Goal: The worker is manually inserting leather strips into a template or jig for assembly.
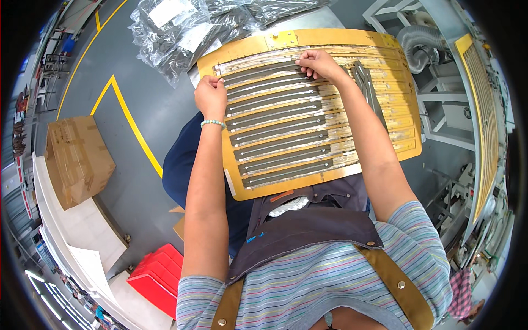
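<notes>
A yellow slotted board point(319, 39) rests across my lap, tilted toward me. Dark grey strips point(280, 122) lie side by side in the slots of its left half. My left hand point(211, 97) is at the board's left edge, its fingers pinched at the left end of the topmost strip. Near that strip's other end, my right hand point(318, 65) has its thumb and fingertips closed on it. Several loose dark strips point(369, 91) lie crosswise on the board's right half, just beyond my right hand.
Clear plastic bags point(181, 36) with dark contents sit beyond the board at the far left. A cardboard box point(80, 159) and a red bin point(158, 278) stand to my left. On the right are a white metal frame point(448, 135), a flexible duct point(421, 41) and another yellow slotted board point(484, 121).
</notes>
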`<state>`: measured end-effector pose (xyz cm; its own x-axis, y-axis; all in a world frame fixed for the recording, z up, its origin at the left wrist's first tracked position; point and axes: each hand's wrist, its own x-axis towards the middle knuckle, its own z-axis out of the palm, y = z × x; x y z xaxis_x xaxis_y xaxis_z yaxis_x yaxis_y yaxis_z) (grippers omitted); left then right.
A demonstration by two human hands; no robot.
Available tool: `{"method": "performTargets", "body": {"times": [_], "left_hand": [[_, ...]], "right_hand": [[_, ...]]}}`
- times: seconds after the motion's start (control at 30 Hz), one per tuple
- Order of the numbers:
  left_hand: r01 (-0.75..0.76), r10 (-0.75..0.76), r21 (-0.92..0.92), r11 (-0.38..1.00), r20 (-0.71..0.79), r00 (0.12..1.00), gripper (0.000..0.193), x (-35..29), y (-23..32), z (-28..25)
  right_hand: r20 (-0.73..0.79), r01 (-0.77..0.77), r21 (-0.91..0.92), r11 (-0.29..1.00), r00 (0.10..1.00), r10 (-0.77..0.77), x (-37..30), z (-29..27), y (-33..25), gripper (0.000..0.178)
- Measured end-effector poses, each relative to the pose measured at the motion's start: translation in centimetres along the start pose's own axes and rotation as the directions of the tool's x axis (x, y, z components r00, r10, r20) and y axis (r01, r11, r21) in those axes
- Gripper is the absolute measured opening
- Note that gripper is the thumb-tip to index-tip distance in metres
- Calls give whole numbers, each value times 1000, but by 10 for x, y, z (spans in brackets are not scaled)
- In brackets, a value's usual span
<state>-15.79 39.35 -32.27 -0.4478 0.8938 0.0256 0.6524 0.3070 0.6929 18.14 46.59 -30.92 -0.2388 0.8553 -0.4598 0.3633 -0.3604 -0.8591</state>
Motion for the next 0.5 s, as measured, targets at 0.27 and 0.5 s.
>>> {"method": "performTargets", "body": {"times": [0.27, 0.5], "left_hand": [[-51, 5, -159, 986, -276, 961, 41, -3, -6, 4], [-119, 120, 20, 993, -291, 949, 54, -8, -18, 16]], "right_hand": [[-36, 13, -39, 999, 999, -14, -5, 6, 1, 25], [-45, 55, -7, 998, 997, -55, -5, 8, 3, 28]]}}
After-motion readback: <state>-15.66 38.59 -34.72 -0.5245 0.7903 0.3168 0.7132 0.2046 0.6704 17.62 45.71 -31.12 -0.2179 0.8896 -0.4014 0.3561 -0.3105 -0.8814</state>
